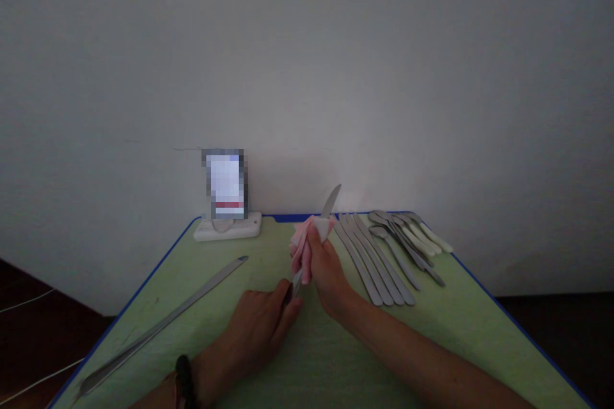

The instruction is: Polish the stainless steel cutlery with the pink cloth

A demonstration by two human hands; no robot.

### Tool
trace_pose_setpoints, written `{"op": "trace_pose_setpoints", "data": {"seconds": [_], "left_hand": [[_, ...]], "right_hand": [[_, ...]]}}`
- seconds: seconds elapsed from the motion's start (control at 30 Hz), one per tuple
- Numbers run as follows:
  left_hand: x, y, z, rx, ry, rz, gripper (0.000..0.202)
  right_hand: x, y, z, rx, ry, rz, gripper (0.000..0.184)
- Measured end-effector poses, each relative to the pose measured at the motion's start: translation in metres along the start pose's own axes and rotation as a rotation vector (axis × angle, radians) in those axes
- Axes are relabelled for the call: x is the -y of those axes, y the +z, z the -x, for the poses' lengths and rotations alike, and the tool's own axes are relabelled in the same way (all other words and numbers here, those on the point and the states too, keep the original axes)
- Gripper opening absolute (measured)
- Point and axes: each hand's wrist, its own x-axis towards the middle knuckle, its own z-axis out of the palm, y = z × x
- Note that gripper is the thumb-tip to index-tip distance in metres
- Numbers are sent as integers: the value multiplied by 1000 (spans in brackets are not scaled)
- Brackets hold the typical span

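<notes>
My left hand [261, 319] is closed round the handle of a table knife [332, 199], which slants up and to the right. A pink cloth [302, 246] is wrapped about the middle of this knife, and my right hand [329, 268] grips the cloth with the thumb on top. The blade's rounded tip sticks out above the cloth. Part of the handle shows between my two hands; the rest is hidden in my left fingers. To the left of my hands lies a long, shiny metal utensil [185, 307], slanting across the table.
Right of my hands, several table knives [378, 262] lie side by side on the green table [316, 364]. Beyond them is a group of spoons [393, 239] and other cutlery, some with white handles [422, 239]. A phone [225, 182] stands on a white base [228, 227] by the wall.
</notes>
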Motion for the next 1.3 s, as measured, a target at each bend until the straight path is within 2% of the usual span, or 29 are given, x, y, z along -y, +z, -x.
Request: {"op": "trace_pose_setpoints", "data": {"seconds": [0.13, 0.37, 0.63, 0.83, 1.03, 1.3], "left_hand": [[-1, 3, -2, 3, 1, -70, 35], [-1, 6, -4, 24, 6, -157, 34], [-3, 7, -3, 36, 17, -208, 35], [-2, 7, -3, 71, 3, -194, 35], [3, 6, -4, 33, -9, -111, 33], [-2, 0, -1, 2, 23, -36, 33]], "right_hand": [[1, 0, 1, -8, 11, -38, 43], [-19, 5, 12, 39, 123, 0, 46], [-22, 4, 8, 37, 73, -16, 43], [-22, -1, 3, 15, 80, -57, 43], [-24, -5, -1, 9, 62, -91, 42], [-26, -6, -1, 40, 95, -28, 48]]}}
